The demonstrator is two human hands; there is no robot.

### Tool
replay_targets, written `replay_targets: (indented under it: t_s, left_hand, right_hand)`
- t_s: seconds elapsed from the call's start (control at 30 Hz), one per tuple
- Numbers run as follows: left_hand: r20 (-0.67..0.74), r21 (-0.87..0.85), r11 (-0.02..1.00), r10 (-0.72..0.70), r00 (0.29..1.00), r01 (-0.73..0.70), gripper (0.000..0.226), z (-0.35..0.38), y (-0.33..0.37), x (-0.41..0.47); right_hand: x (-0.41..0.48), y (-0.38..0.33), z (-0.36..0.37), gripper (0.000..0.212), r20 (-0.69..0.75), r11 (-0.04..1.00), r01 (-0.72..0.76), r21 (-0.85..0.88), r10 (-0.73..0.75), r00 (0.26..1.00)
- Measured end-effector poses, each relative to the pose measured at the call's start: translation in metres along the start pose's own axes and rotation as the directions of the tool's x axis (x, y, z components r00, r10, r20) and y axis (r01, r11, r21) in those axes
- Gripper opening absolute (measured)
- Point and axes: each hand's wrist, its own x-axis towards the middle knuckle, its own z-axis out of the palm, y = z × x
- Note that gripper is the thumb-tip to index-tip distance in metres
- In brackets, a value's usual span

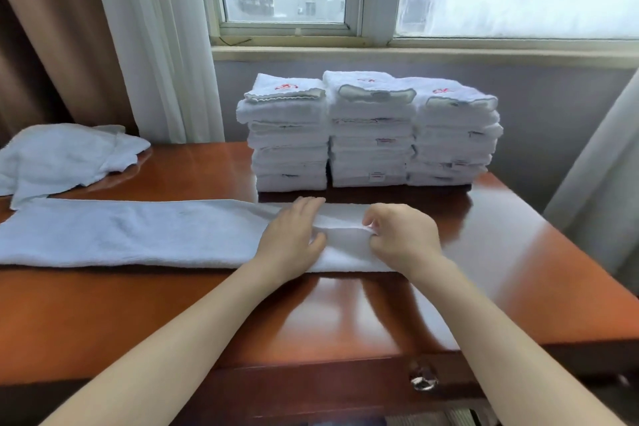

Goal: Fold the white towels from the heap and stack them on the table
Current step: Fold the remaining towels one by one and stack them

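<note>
1. Three stacks of folded towels [371, 135] are standing side by side at the far middle of the desk [518, 270], touching one another. Judging by their height, most of the work is looking done.
2. One white towel [138, 232] is lying as a long flat strip across the desk, just near of the stacks and running off to the left. It is looking folded lengthwise only, so the crosswise folds and its place on a stack are not yet done.
3. The left grip [294, 235] is lying flat on the strip with its fingers straight, pressing the cloth down and holding nothing.
4. The right grip [401, 235] is sitting just beside it at the strip's right end, curling its fingers and pinching a raised ridge of cloth.
5. The heap [69, 156] is lying crumpled at the far left of the desk, well apart from the stacks. It is looking low and small, so few towels are probably waiting.
6. The view is cutting off the strip's left end and the heap's left side.
7. The right grip is covering the strip's right edge, so the fold there is hard to judge.
8. The red marks on the top towels are showing too small to read, and the layers in each stack are blurring together.
</note>
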Motion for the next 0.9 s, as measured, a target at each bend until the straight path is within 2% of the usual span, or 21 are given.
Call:
replay_targets:
  t_s: [0.13, 0.27, 0.37, 0.43, 0.5, 0.57, 0.67, 0.73, 0.9]
  left_hand:
    - [0.006, -0.004, 0.999, 0.045, 0.999, -0.045, 0.065, 0.008, 0.016, 0.009]
    - [-0.016, 0.006, 0.996, 0.091, 0.996, -0.091, 0.066, 0.013, 0.02, 0.023]
    - [0.012, 0.028, 0.988, 0.153, 0.988, -0.153, 0.05, 0.017, 0.013, 0.03]
    - [0.05, 0.055, 0.983, 0.173, 0.984, -0.175, 0.041, 0.021, 0.007, 0.035]
    - [0.101, 0.054, 0.987, 0.144, 0.984, -0.15, 0.043, 0.026, 0.003, 0.037]
    - [0.16, 0.054, 0.991, 0.112, 0.981, -0.122, 0.049, 0.03, -0.001, 0.04]
    - [0.213, 0.114, 0.988, 0.075, 0.974, -0.101, 0.052, 0.029, -0.013, 0.041]
    - [0.217, 0.166, 0.984, 0.027, 0.976, -0.065, 0.054, 0.022, -0.026, 0.037]
    - [0.222, 0.222, 0.973, -0.11, 0.969, 0.06, 0.061, -0.002, -0.063, 0.018]
  right_hand:
    - [0.016, 0.022, -0.014, 0.031, -0.089, 0.996, -0.091, -0.001, 0.091, 0.992]
    - [0.036, 0.031, -0.005, 0.046, -0.075, 0.986, -0.162, -0.037, 0.159, 0.984]
    - [0.037, 0.03, 0.003, 0.058, -0.075, 0.984, -0.12, -0.128, 0.111, 0.991]
    - [0.037, 0.021, 0.01, 0.056, -0.131, 0.998, -0.03, -0.047, 0.024, 0.991]
    - [0.034, 0.007, 0.018, 0.05, -0.072, 0.993, 0.024, 0.119, -0.016, 0.997]
    - [0.029, -0.005, 0.029, 0.047, 0.089, 0.969, 0.015, 0.247, -0.038, 0.995]
    - [0.026, -0.01, 0.042, 0.049, 0.231, 0.99, 0.065, 0.129, -0.094, 0.968]
    - [0.026, -0.009, 0.043, 0.052, 0.245, 0.995, 0.075, 0.071, -0.091, 0.965]
    - [0.024, -0.014, 0.038, 0.051, 0.285, 0.997, 0.057, 0.055, -0.071, 0.956]
